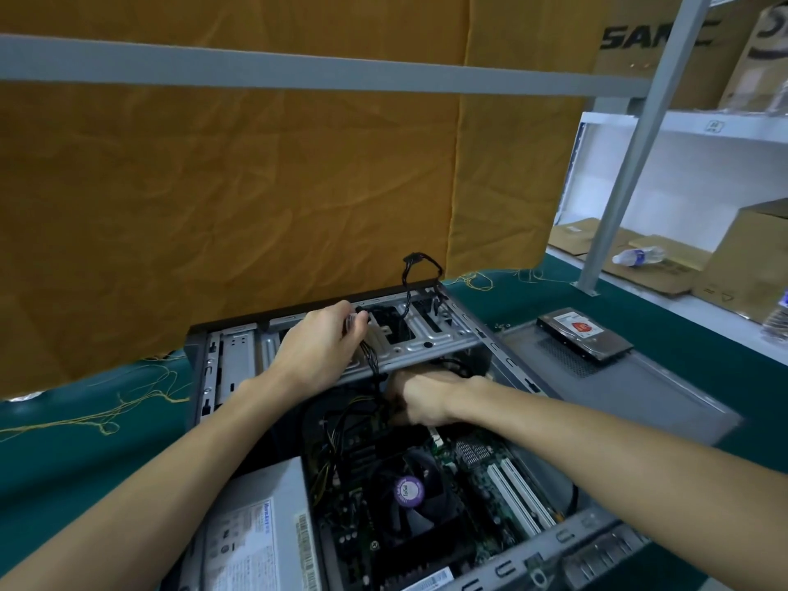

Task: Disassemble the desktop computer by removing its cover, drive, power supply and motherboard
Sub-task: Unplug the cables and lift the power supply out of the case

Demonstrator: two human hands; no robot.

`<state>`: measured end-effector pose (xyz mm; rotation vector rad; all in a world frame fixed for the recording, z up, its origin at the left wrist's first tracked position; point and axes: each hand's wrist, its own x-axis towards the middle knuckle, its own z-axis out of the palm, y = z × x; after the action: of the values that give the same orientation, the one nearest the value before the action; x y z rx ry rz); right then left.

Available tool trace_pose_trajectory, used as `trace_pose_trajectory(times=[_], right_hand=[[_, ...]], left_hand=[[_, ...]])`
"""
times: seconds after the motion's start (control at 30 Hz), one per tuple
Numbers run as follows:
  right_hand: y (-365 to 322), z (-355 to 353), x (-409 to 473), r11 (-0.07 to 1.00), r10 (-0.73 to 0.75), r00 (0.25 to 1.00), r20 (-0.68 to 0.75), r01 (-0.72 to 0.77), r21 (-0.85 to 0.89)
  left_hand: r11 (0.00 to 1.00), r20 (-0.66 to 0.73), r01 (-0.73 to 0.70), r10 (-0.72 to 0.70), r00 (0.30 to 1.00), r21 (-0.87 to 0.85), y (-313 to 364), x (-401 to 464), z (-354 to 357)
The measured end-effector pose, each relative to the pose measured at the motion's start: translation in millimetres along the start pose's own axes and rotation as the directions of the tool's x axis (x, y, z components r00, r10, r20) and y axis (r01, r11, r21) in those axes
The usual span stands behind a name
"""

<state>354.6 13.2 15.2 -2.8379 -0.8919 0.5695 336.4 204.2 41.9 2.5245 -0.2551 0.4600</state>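
An open desktop computer case (204, 368) lies on the green table. My left hand (317, 343) pinches a black cable with a pale connector (351, 326) over the metal drive cage (430, 339). Below the cage my right hand (422, 398) is curled round something among the black cables; what it grips is hidden. The motherboard (477, 467) with its black fan (409, 492) fills the case floor. The grey power supply (251, 531) sits at the near left. The removed cover (631, 390) lies to the right with the hard drive (584, 332) on top.
An orange cloth backdrop (239, 198) hangs right behind the case. A grey shelf post (631, 164) stands at the right, with cardboard boxes (750, 249) and a plastic bottle (637, 255) on the white shelf. Loose yellow threads (98, 420) lie on the green table (64, 462).
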Motion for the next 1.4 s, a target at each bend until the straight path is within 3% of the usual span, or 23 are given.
trace_pose_trajectory(times=[0.2, 0.47, 0.6, 0.9, 1.07, 1.23, 1.4], right_hand=[[2, 2, 1, 0.999, -0.02, 1.0, 0.011, 0.02, -0.029], [-5, 20, 1, 0.97, -0.065, 0.992, -0.109, 0.037, -0.242], [-4, 17, 1, 0.949, -0.124, 0.988, -0.097, 0.09, -0.303], [-7, 16, -1, 0.974, -0.05, 0.995, -0.086, 0.029, -0.227], [-8, 19, -1, 0.937, -0.108, 0.987, -0.116, 0.062, -0.343], [-10, 15, 1, 0.942, -0.055, 0.995, -0.085, 0.024, -0.335], [-13, 17, -2, 0.905, -0.138, 0.981, -0.137, 0.069, -0.42]], left_hand=[[0.998, 0.057, 0.054, -0.052, 0.997, -0.028, 1, 0, -1], [0.997, 0.057, 0.074, -0.074, 0.996, -0.002, 4, 0, -2], [0.996, 0.055, 0.07, -0.072, 0.996, 0.048, 4, -1, -2], [0.996, 0.053, 0.07, -0.073, 0.996, 0.059, 4, -1, -2], [0.996, 0.041, 0.069, -0.072, 0.997, 0.065, 4, -1, -1], [0.995, 0.051, 0.069, -0.073, 0.996, 0.072, 5, 0, -1], [0.993, 0.055, 0.075, -0.081, 0.995, 0.089, 6, 0, -2]])
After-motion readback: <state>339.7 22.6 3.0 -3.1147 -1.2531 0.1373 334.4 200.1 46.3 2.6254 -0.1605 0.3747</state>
